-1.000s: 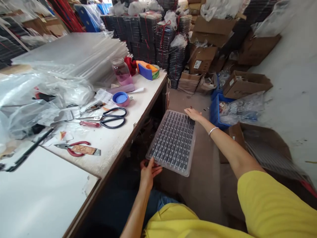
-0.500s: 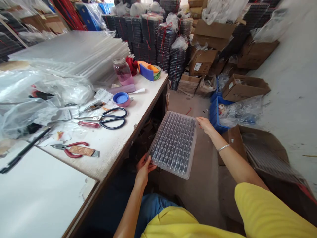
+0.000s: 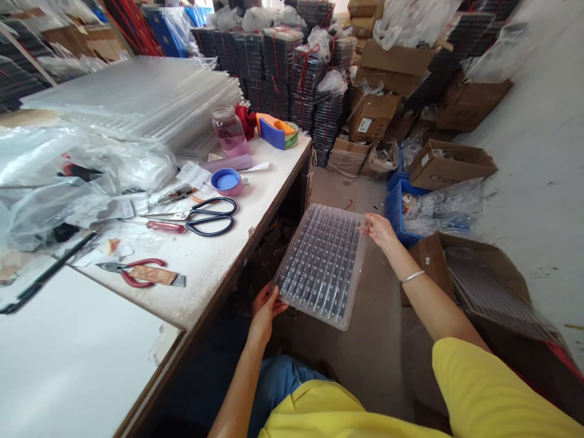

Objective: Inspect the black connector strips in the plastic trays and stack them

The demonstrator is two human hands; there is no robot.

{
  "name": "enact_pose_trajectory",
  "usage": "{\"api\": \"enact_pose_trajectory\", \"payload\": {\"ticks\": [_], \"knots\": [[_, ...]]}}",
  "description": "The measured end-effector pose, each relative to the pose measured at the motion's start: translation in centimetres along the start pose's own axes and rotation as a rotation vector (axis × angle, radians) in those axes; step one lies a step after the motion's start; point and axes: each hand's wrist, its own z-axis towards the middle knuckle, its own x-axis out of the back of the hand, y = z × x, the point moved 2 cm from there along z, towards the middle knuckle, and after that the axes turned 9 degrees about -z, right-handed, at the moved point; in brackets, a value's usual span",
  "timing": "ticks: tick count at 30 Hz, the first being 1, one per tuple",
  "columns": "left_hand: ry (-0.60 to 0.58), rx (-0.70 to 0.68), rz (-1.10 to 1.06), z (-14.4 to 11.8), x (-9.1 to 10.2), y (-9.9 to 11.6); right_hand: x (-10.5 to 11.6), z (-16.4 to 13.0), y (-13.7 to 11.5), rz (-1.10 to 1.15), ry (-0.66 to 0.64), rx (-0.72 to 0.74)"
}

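A clear plastic tray [image 3: 318,267], filled with rows of small dark parts marked with white print, is held over the floor beside the workbench. My left hand [image 3: 265,311] grips its near left corner, thumb on top and fingers underneath. At the far right corner, my right hand [image 3: 378,229] pinches the tray's edge. The tray tilts a little, its printed side toward me. What the small parts are I cannot make out.
On the workbench [image 3: 219,267] lie scissors [image 3: 212,216], a screwdriver [image 3: 166,227], red-handled pliers [image 3: 137,272], a jar [image 3: 229,131] and a tape dispenser [image 3: 274,129]. Clear sheets [image 3: 137,91] are stacked behind. Cardboard boxes [image 3: 449,164] and a blue crate [image 3: 404,213] line the right wall.
My right hand has shifted slightly, its fingers reaching a little further over the tray's edge. The tray and my left hand stay nearly where they were.
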Motion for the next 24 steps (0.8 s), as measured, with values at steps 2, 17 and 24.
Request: {"api": "enact_pose_trajectory", "payload": {"ticks": [2,17,24], "knots": [[-0.001,-0.002,-0.001,0.0,0.0,0.0,0.0,-0.1,-0.2,0.001,0.01,0.019],[-0.018,0.001,0.011,0.2,0.0,0.0,0.3,0.8,0.2,-0.247,0.171,0.212],[-0.055,-0.023,0.024,-0.6,0.1,0.3,-1.4,2.2,1.4,-0.51,0.229,0.307]]}}
